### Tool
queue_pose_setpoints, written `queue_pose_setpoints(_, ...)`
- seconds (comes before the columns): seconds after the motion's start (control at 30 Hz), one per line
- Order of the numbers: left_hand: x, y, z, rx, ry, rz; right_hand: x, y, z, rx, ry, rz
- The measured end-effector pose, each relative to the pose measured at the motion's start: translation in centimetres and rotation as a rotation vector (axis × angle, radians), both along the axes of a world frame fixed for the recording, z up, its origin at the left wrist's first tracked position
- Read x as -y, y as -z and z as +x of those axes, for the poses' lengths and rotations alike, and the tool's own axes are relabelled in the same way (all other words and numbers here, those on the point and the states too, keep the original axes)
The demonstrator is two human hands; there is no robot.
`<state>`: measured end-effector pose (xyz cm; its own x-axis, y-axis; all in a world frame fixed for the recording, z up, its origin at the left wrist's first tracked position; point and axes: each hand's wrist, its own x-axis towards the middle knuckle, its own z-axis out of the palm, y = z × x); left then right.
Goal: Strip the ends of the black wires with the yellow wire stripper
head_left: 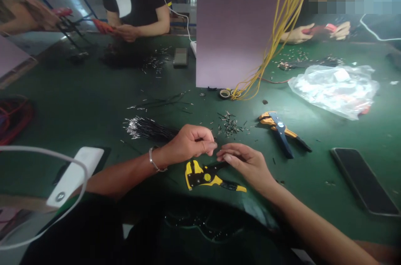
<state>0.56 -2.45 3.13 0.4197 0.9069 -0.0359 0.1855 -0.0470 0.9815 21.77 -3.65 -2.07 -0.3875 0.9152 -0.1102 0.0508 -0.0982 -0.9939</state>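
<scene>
My left hand and my right hand meet fingertip to fingertip above the green work mat. Both seem to pinch a thin black wire, though it is hard to make out. Just below them lies a yellow-and-black wire stripper. A bundle of black wires with bare metal ends lies left of my left hand. A loose heap of short wire pieces lies ahead of my fingers. A second wire stripper lies to the right.
A co-worker's hands hold something red across the table. Another person's hands work at the far right. Yellow cables hang beside an upright mauve panel. A plastic bag, a phone and a white power bank lie on the mat.
</scene>
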Motion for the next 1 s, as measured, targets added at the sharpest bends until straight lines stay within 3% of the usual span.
queue_pose_setpoints(0.13, 0.1, 0.2, 0.3, 0.003, 0.029, -0.03, 0.1, -0.2, -0.1, 0.01, 0.028, 0.086)
queue_pose_setpoints(0.27, 0.1, 0.3, 0.4, 0.018, 0.029, -0.052, 0.1, -0.1, 0.1, -0.032, 0.003, 0.018)
queue_pose_setpoints(0.7, -0.4, 1.0, 0.0, 0.106, -0.039, -0.084, -0.5, 0.6, 0.7, -0.056, 0.039, 0.014)
queue_pose_setpoints(0.87, -0.6, 1.3, 0.0, 0.119, -0.068, -0.093, -1.6, 0.0, 1.0, 0.117, 0.149, 0.118)
queue_pose_setpoints(1.0, -0.8, 1.6, 0.0, 0.131, -0.1, -0.093, -3.1, 0.4, 1.3, 0.023, 0.281, 0.135)
